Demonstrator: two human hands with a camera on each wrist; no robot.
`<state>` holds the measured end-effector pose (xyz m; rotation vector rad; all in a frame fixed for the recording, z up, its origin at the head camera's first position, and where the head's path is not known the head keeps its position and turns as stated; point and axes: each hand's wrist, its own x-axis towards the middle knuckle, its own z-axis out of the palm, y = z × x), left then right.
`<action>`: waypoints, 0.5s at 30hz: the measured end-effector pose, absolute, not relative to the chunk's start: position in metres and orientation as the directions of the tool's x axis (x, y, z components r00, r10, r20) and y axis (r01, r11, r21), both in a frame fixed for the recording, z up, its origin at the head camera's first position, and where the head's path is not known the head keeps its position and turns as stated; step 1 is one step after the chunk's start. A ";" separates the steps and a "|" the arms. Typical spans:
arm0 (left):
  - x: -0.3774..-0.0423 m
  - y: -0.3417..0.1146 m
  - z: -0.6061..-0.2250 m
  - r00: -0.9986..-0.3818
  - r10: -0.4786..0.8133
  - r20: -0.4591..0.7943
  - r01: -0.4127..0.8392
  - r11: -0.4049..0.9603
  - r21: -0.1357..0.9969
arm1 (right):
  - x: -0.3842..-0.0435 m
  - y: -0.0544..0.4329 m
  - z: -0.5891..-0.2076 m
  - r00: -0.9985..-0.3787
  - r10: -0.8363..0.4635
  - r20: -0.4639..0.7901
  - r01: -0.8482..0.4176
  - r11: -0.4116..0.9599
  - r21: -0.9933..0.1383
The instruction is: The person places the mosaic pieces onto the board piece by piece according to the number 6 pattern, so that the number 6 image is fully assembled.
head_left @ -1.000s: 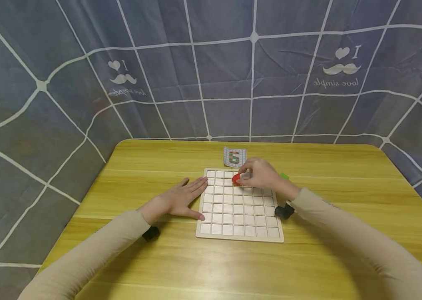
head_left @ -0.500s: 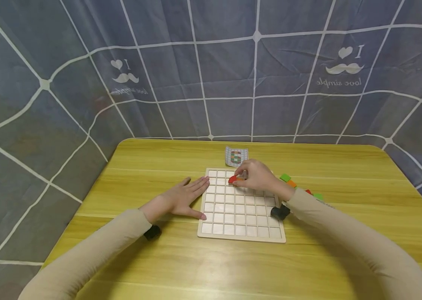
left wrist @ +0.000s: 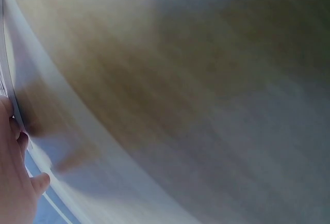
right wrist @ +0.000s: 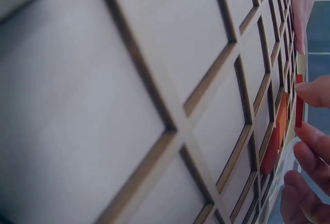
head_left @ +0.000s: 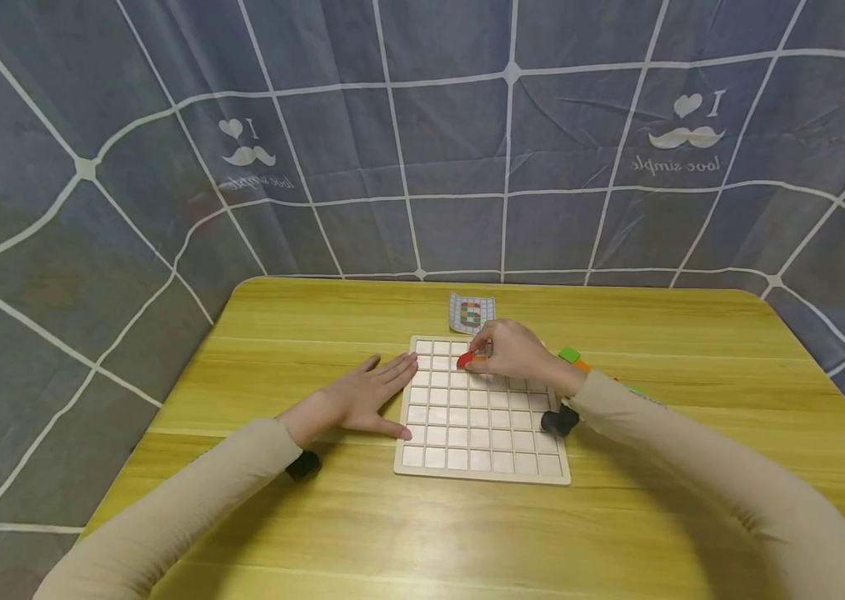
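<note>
A wooden board with a grid of square cells (head_left: 437, 414) lies mid-table. My right hand (head_left: 516, 354) pinches a red piece with a rounded edge (head_left: 465, 360) over the upper part of the board. Thumb and fingertip grip the thin red piece (right wrist: 299, 102) on edge in the right wrist view. Close beside it, an orange tile (right wrist: 282, 118) and another red tile (right wrist: 269, 154) sit in cells, mostly hidden by my hand in the head view. My left hand (head_left: 366, 397) rests with spread fingers, fingertips at the board's left edge.
Behind the board lies a paper card with a coloured grid pattern (head_left: 472, 313). Right of the board are a green tile (head_left: 569, 355), an orange tile (head_left: 582, 366) and other tiles partly hidden by my right sleeve. A grey curtain (head_left: 452, 167) hangs behind the table.
My right hand has shifted slightly left with the red piece, and the orange tile beside it now shows. The left hand stays put.
</note>
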<state>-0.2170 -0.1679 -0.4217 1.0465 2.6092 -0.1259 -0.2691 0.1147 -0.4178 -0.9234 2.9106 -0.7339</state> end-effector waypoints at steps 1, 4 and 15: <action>-0.217 -0.168 -0.421 -0.678 0.656 -0.332 0.686 0.727 0.037 | -0.269 0.115 -0.418 -0.828 -0.544 0.133 -0.542 0.719 -0.435; -0.218 -0.167 -0.421 -0.677 0.657 -0.331 0.686 0.726 0.036 | -0.270 0.114 -0.417 -0.833 -0.541 0.118 -0.532 0.724 -0.440; -0.219 -0.168 -0.422 -0.674 0.659 -0.333 0.686 0.726 0.047 | -0.268 0.107 -0.417 -0.845 -0.529 0.078 -0.510 0.753 -0.415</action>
